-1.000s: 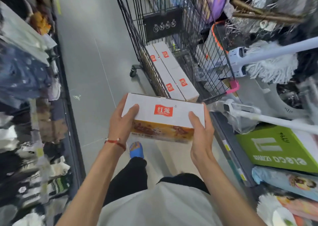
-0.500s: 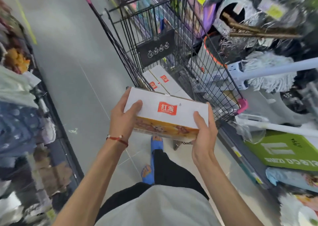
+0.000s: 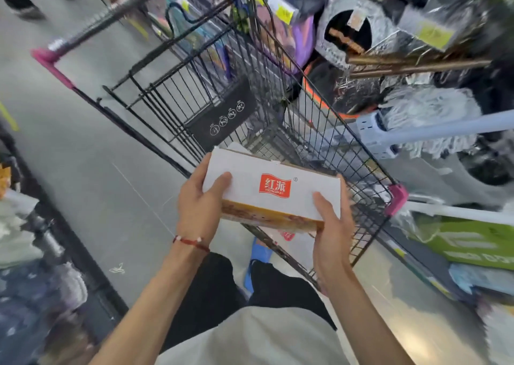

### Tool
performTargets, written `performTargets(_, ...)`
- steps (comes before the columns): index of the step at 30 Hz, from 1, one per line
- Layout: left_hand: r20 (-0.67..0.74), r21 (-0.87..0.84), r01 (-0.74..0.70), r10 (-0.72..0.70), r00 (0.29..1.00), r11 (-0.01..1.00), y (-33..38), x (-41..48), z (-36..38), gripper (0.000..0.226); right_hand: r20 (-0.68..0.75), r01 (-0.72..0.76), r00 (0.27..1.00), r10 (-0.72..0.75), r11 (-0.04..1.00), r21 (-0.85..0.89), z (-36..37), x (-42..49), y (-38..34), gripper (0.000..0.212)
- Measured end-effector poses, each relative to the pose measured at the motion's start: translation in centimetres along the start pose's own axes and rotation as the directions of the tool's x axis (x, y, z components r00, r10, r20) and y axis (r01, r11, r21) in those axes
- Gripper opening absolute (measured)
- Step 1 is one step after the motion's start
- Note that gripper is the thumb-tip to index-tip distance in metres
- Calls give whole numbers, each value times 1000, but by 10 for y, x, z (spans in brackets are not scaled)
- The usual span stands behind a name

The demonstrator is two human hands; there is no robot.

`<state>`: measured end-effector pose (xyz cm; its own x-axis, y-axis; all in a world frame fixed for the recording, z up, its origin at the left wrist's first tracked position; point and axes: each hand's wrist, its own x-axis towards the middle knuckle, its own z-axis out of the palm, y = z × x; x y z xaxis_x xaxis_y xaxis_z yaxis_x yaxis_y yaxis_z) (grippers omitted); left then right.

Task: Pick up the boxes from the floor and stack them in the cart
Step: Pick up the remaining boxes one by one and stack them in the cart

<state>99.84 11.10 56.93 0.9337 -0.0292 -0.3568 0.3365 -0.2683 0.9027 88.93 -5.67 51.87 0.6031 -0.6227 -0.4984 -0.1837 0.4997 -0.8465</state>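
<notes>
A white box (image 3: pixel 274 181) with a red logo and an orange printed side is held level between both hands, over the near end of the black wire cart (image 3: pixel 319 131). My left hand (image 3: pixel 199 206) grips its left end, thumb on top. On the right end sits my right hand (image 3: pixel 332 225), thumb also on top. The held box hides most of the cart's floor; a bit of another white box (image 3: pixel 288 239) with a red logo shows through the wires below it.
The cart has pink corner caps (image 3: pixel 397 199) and a pink-ended handle bar (image 3: pixel 47 56). Shelves with mops (image 3: pixel 425 114) and a green carton (image 3: pixel 470 245) crowd the right. Racks of packaged goods line the left. Grey floor (image 3: pixel 97 156) lies between. Another person's feet (image 3: pixel 25 6) stand far left.
The view has tipped up and nearer the cart. The box, held in both hands throughout, has risen above the cart's near rim and now covers the boxes inside.
</notes>
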Motion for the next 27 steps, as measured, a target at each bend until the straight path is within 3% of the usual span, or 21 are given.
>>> performTargets(5,14,-32,63,-62,998,998,10,54,16,35,-16,-31,999,31,999,30,18,29,-4,66)
performTargets(9,95,-40,86,-82,992,995,19,103,34,29,-71,-49,996,45,997,-55,31,51,-7,68)
performTargets(18,376,127,44,-89,922,991,7,223,70,39,-150,-58,988,31,982,-181,68,114,-7,61)
performTargets(27,486,192,-7,-89,870,981,-58,321,109,36,-300,-119,952,66,979,-164,85,201,59,52)
